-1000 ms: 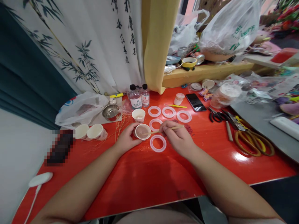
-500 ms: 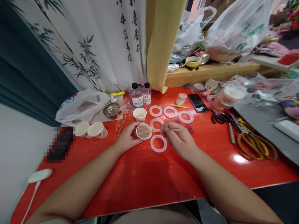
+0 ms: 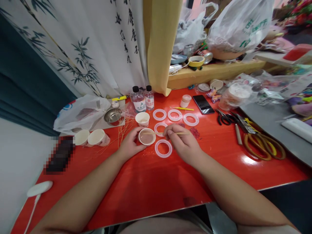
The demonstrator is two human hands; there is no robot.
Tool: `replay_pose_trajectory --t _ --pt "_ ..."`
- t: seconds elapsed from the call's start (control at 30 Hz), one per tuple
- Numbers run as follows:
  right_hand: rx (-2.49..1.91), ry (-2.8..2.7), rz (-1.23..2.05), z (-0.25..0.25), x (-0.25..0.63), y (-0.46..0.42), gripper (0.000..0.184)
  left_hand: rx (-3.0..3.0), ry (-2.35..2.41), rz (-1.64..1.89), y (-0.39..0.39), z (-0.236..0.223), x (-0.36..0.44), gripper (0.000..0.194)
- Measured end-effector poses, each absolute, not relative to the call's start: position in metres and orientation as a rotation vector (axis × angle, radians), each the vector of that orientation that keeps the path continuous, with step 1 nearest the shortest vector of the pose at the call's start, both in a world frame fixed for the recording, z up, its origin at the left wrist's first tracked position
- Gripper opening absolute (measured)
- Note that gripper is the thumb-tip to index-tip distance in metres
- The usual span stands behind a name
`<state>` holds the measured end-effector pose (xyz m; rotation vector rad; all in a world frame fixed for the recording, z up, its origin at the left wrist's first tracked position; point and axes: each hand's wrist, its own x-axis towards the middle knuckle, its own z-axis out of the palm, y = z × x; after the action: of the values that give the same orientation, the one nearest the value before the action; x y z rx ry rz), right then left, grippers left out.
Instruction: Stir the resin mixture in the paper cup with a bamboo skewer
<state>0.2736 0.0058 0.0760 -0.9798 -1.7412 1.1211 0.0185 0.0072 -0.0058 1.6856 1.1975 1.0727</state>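
My left hand is wrapped round the side of a paper cup that holds a cloudy pinkish-brown liquid. Pinched in the fingers of my right hand is a thin wooden stick, whose left end reaches into the cup. Just behind stands a second paper cup. Several ring-shaped, translucent pink silicone moulds lie flat on the red table; the closest mould is between my hands, below the stick. Two bottles with black caps, bottle A and bottle B, stand behind the cups.
Two paper cups and a metal bowl stand at the left by a plastic bag. On the right are a phone, a small jar, yellow tweezers, pliers and large scissors.
The view has shifted slightly, so everything sits a little further left. My left hand still holds the cup, and the stick has moved within the liquid.
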Motion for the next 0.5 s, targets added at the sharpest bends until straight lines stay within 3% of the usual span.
replay_pose_trajectory --t 0.5 --pt "-0.974 -1.760 1.061 0.0770 0.2739 0.0038 0.023 1.686 1.193 1.066 0.0055 -0.0032 0.0195 0.064"
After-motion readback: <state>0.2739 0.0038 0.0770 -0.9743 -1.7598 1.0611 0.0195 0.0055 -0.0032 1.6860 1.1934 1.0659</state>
